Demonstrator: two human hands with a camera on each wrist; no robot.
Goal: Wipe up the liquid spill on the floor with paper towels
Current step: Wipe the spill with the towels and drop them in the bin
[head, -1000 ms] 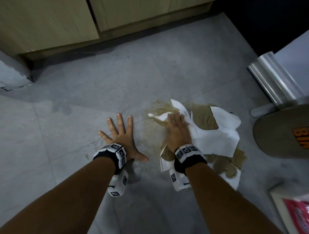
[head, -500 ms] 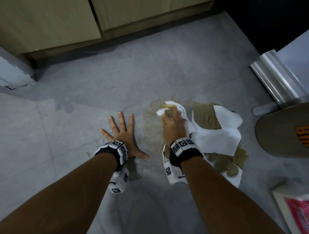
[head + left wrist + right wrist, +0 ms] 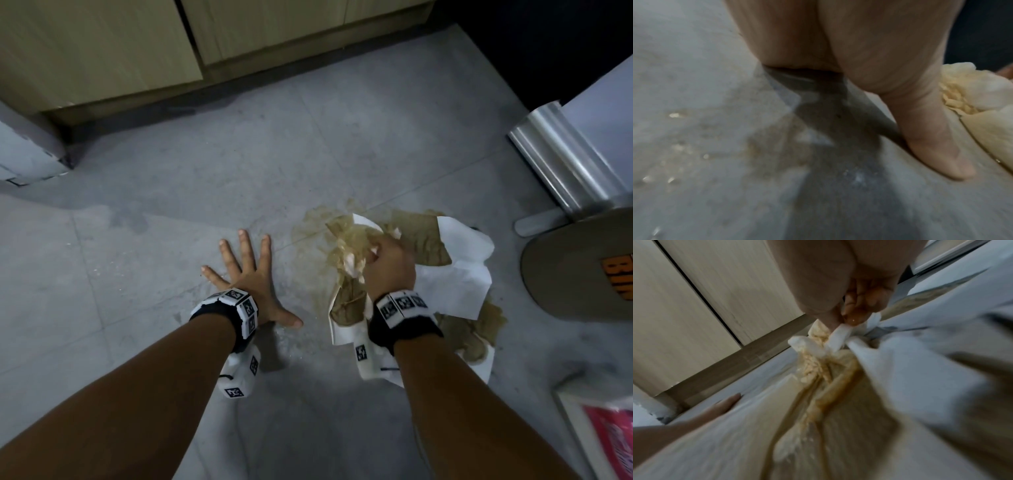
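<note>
A brown liquid spill spreads over the grey floor tiles. White paper towels, soaked brown in places, lie over it. My right hand grips a bunched, wet part of the towels, its fingers curled round the paper. My left hand rests flat on the floor left of the spill, fingers spread; in the left wrist view its thumb presses the tile beside the wet towel.
Wooden cabinets line the far side. A steel bin and a brown round lid with orange letters stand right. A white frame with red print lies at the near right. Small droplets dot the floor.
My right hand went from pressing flat on the towels to curling and bunching them up, drawing the far-left edge inward. My left hand stayed planted.
</note>
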